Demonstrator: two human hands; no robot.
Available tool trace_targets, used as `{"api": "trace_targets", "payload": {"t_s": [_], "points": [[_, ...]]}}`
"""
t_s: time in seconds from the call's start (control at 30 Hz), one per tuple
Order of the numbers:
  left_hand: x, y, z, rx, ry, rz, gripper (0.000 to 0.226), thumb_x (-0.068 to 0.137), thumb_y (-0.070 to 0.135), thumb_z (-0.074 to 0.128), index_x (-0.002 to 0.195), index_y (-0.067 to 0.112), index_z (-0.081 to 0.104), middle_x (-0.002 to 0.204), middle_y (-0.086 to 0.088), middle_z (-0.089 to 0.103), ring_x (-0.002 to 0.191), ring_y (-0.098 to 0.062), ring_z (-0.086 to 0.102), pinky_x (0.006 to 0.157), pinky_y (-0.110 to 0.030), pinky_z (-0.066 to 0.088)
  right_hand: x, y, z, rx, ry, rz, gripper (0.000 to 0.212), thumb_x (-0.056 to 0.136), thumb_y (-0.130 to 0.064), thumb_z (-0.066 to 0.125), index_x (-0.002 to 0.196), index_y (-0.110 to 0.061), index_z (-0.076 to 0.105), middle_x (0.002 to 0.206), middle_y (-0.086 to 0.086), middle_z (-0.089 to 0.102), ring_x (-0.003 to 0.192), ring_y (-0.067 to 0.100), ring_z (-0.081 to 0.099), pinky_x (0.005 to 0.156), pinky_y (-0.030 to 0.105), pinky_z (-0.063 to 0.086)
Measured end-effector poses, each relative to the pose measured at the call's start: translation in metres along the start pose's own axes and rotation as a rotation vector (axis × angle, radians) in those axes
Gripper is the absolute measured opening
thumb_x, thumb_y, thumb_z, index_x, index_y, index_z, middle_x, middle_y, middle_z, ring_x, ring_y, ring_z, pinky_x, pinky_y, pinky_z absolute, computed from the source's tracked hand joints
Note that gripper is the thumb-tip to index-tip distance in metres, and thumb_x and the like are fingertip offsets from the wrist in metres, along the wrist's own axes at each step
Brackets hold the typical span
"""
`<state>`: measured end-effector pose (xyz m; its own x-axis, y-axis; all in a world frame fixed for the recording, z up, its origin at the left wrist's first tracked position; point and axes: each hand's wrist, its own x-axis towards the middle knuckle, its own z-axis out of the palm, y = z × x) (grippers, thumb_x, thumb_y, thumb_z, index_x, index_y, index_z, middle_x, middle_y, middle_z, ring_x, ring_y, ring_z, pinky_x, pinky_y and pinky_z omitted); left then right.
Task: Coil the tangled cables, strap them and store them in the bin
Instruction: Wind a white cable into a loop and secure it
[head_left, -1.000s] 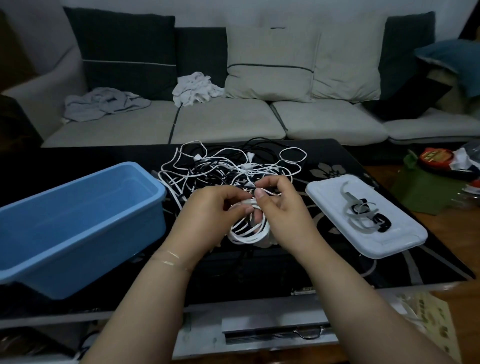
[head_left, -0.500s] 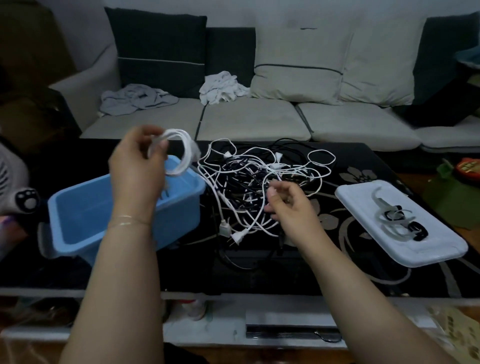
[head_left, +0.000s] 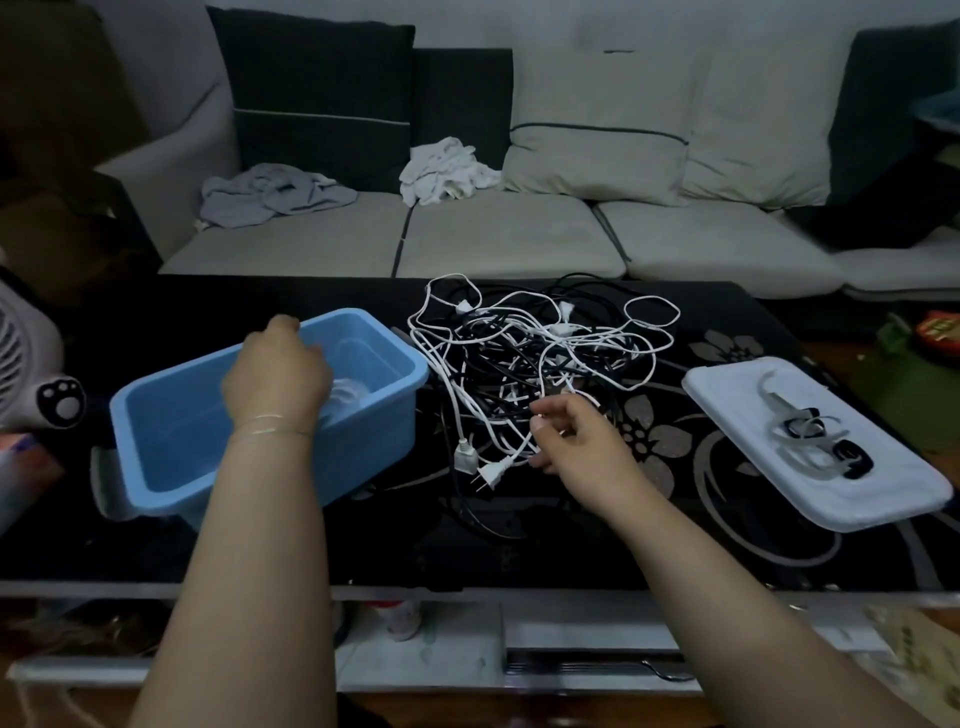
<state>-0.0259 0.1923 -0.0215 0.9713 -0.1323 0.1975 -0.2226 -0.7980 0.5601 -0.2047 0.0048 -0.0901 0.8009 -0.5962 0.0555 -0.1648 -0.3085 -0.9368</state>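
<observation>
A: From the head view, how far along is this?

B: Early, I'd judge. One white coil (head_left: 347, 395) seems to be in the blue bin (head_left: 156, 415), blurred, just under the left hand (head_left: 278, 376). The big tangle of cables (head_left: 535, 364), white and black, lies unsorted on the black table (head_left: 311, 540) just right of the bin.

A: Is the left hand gripping that coil?

B: I cannot tell. The hand is inside the bin, back to the camera, fingers hidden and the coil smeared.

A: And the right hand?

B: The right hand (head_left: 576, 441) is at the near edge of the tangle, fingers curled, seemingly pinching a white strand. Two plugs (head_left: 480, 467) lie just left of it.

A: Anything else in the bin?

B: Nothing more that I can make out. The white lid (head_left: 883, 499) lies well to the right with straps (head_left: 810, 436) on it, pale and black ones, so plenty of strapping is left.
</observation>
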Motion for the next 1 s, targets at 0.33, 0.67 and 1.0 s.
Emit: {"api": "trace_targets", "payload": {"t_s": [0.33, 0.67, 1.0], "points": [[-0.068, 0.083, 0.041, -0.166, -0.247, 0.547, 0.019, 0.094, 0.03, 0.053, 0.103, 0.022, 0.067, 0.096, 0.0, 0.07, 0.093, -0.023, 0.062, 0.079, -0.031, 0.046, 0.02, 0.019, -0.007, -0.096, 0.107, 0.079, 0.026, 0.09, -0.009, 0.052, 0.083, -0.034, 0.054, 0.091, 0.0, 0.066, 0.084, 0.022, 0.064, 0.082, 0.04, 0.053], [-0.089, 0.089, 0.12, 0.37, -0.322, 0.447, 0.042, 0.092, 0.048, 0.053, 0.125, 0.022, 0.053, 0.129, -0.006, 0.046, 0.124, -0.027, 0.041, 0.096, -0.042, 0.034, 0.014, 0.025, -0.025, -0.066, 0.11, 0.098, 0.023, 0.094, -0.007, 0.045, 0.089, -0.029, 0.053, 0.081, -0.005, 0.065, 0.066, 0.012, 0.06, 0.068, 0.031, 0.048], [-0.095, 0.108, 0.104, 0.108, -0.179, 0.497, 0.015, 0.096, 0.02, 0.046, 0.108, 0.016, 0.054, 0.113, -0.007, 0.059, 0.107, -0.03, 0.051, 0.072, -0.035, 0.036, 0.006, 0.026, -0.056, -0.078, 0.089, 0.122, 0.017, 0.097, -0.011, 0.044, 0.106, -0.022, 0.052, 0.082, -0.004, 0.064, 0.069, 0.016, 0.061, 0.062, 0.027, 0.052]]}}
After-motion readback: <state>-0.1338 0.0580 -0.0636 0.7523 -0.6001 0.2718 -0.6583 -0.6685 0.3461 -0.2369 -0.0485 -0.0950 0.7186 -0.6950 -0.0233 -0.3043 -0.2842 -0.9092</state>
